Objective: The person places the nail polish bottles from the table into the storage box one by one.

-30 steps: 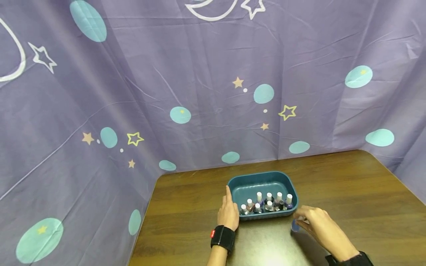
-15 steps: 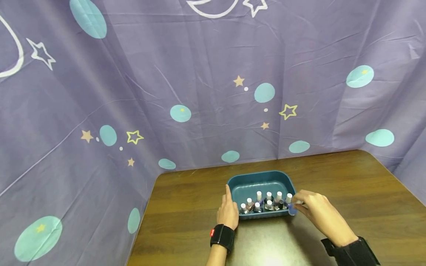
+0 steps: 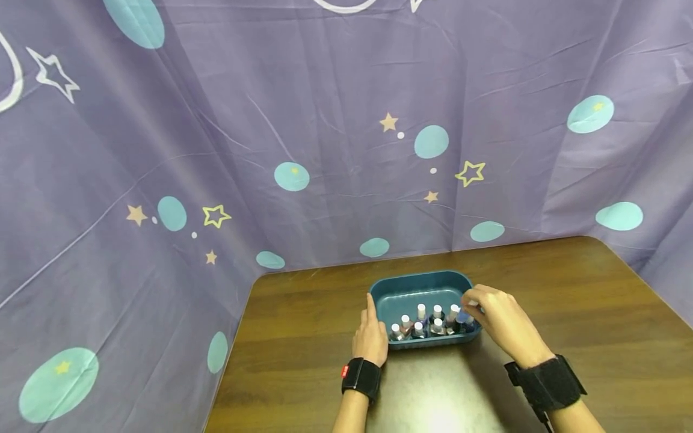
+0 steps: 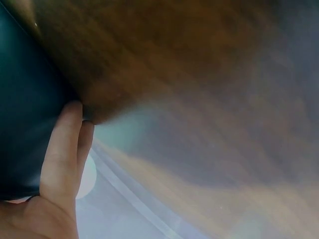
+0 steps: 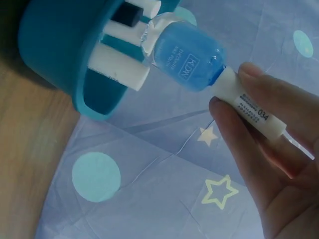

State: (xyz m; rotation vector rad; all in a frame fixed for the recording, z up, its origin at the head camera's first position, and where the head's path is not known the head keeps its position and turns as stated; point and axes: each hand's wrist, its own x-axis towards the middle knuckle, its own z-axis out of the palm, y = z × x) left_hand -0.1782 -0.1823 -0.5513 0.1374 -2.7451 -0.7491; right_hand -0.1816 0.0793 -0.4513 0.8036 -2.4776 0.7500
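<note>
A teal rectangular bin (image 3: 421, 277) stands on the table with several small nail polish bottles (image 3: 421, 328), most white-capped, along its near side. My right hand (image 3: 500, 319) pinches a blue nail polish bottle (image 5: 187, 57) by its long white cap (image 5: 249, 105), between thumb and fingers. That bottle is tilted over the bin's right end, its glass body close to the standing caps; whether they touch I cannot tell. My left hand (image 3: 370, 341) lies along the bin's left side, its fingers (image 4: 61, 154) straight against the outer wall.
The brown wooden table (image 3: 308, 325) surrounds the bin. A purple curtain (image 3: 335, 120) with stars and dots hangs behind and at both sides. Black straps (image 3: 545, 382) circle both wrists.
My right hand has lifted the blue nail polish bottle from the table beside the bin, up and leftward over its right end. The left hand stays at the bin's side.
</note>
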